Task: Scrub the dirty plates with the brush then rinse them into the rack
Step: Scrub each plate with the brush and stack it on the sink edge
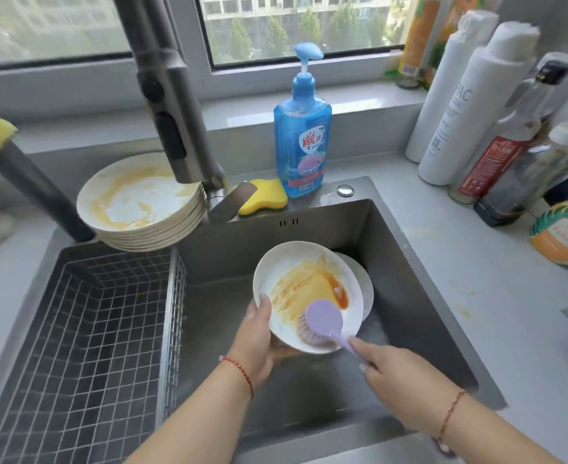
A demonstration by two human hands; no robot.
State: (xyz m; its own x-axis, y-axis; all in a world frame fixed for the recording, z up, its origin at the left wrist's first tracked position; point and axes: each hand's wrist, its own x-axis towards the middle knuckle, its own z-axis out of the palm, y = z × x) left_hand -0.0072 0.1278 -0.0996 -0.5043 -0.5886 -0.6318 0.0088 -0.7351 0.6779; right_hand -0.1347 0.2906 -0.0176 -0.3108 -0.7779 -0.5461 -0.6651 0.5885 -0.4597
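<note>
here, over the sink:
left hand: the left hand [259, 339] grips the near-left rim of the dirty plate [306, 296], thumb on the upper face, fingers underneath and out of sight.
dirty plate: white, tilted toward the camera above the sink basin [409, 296], smeared with yellow-orange sauce and a darker orange-red streak at its right side.
right hand: the right hand [396, 373] is curled round the handle of the brush [322, 324], forefinger stretched along the handle.
brush: lilac, round head pressed bristles-down on the near part of the plate, handle running near-right into the hand.
second plate: another plate [364, 289] lies in the basin just behind and right of the held one, partly hidden by it.
stack: a stack of dirty plates [142, 202] sits on the far-left edge of the sink, top one streaked with yellow sauce.
rack: a wire rack [85, 329] fills the left part of the sink, nothing visible in it.
faucet: a grey pull-down faucet [172, 112] hangs over the stack, no stream of water to be seen from it.
far edge: a blue soap bottle [301, 142] stands behind the sink, a yellow sponge [266, 195] lying just left of its base.
right counter: white bottles [460, 105] and sauce bottles [510, 145] stand far right.
wrists: red string bracelets on both.
</note>
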